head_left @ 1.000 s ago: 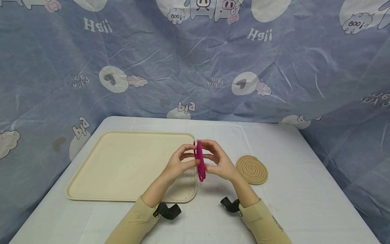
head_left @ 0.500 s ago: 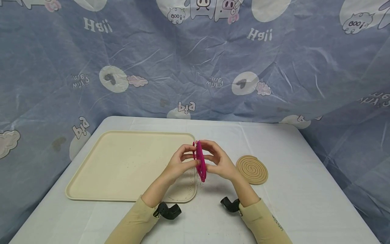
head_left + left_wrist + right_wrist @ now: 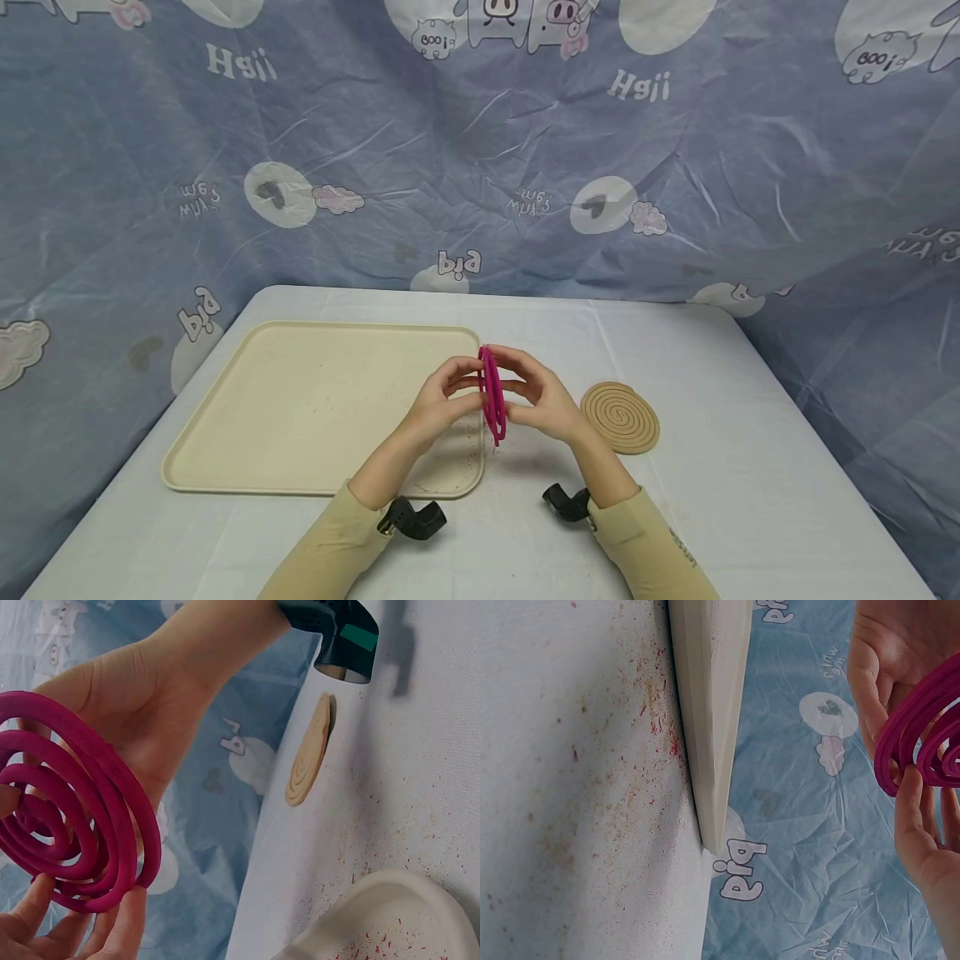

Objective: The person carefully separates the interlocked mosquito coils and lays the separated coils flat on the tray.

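Note:
A magenta mosquito coil (image 3: 491, 396) is held upright, almost edge-on in the head view, above the tray's right end. Its spiral turns spread slightly apart in the left wrist view, where the coil (image 3: 136, 796) shows its face. My left hand (image 3: 448, 393) pinches it from the left with thumb and fingers. From the right, my right hand (image 3: 547, 398) grips its rim, thumb low and fingers high. Whether this is one coil or two interlocked ones, I cannot tell. A tan mosquito coil (image 3: 620, 418) lies flat on the table beside my right forearm.
A cream tray (image 3: 300, 408) with small crumbs on it covers the table's left half. Reddish and brown crumbs (image 3: 652, 727) are scattered on the white tablecloth (image 3: 720, 467) by the tray's edge. A blue patterned curtain (image 3: 480, 150) hangs behind the table.
Both hands stay nearly in place. The magenta coil's turns shift slightly between the fingers, and the gap at its left side has narrowed in the head view.

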`<move>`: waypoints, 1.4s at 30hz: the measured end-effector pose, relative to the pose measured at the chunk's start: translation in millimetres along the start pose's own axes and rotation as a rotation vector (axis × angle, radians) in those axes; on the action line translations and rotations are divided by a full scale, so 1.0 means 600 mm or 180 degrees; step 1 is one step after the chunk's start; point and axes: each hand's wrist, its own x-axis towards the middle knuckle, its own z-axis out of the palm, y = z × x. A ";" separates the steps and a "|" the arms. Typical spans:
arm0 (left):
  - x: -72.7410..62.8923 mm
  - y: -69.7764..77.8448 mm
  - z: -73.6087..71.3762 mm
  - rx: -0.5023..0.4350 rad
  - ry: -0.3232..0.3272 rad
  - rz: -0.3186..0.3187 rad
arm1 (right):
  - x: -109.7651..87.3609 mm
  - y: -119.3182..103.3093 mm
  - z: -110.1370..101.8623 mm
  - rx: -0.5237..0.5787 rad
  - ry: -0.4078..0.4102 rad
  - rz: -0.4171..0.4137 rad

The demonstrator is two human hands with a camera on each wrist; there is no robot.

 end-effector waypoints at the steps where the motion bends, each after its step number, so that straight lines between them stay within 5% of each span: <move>1: 0.000 -0.001 0.000 -0.0009 0.0000 0.0013 | 0.000 0.000 0.000 0.0005 -0.0002 -0.0021; 19: 0.003 -0.004 -0.001 0.0057 0.0164 0.0072 | 0.001 0.000 0.002 -0.0199 0.0151 0.0006; 42: 0.003 0.004 -0.012 -0.0231 0.0021 0.0327 | -0.002 -0.007 -0.015 0.0222 0.0224 -0.0187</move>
